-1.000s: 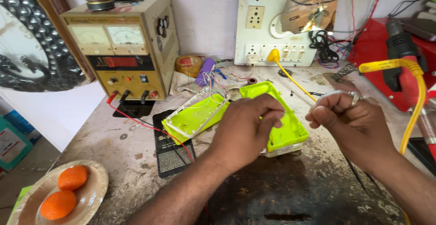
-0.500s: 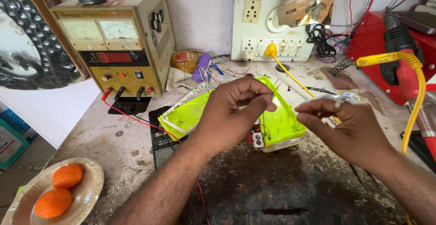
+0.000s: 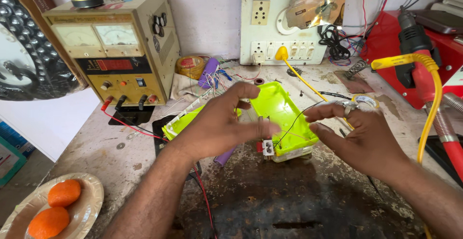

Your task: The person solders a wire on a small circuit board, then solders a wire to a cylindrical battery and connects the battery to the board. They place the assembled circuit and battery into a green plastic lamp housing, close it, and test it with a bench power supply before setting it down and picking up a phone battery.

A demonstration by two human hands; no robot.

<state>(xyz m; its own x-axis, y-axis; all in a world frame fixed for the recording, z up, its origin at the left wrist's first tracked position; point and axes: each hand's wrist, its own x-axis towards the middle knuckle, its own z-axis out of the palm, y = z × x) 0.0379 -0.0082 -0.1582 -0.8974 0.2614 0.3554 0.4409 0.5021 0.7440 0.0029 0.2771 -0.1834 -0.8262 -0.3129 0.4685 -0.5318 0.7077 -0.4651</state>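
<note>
Lime-green plastic casing [image 3: 282,116] between left hand [image 3: 219,125] and right hand [image 3: 359,137].

Both your forearms come in from the lower edge, converging toward the middle. Your left hand [image 3: 219,123] is back-up, fingers spread and loosely curled, thumb and forefinger reaching forward, gripping nothing firmly. Your right hand [image 3: 359,135] faces it, palm inward, fingers half bent and parted, a ring on one finger. The two hands are near, not touching.
</note>
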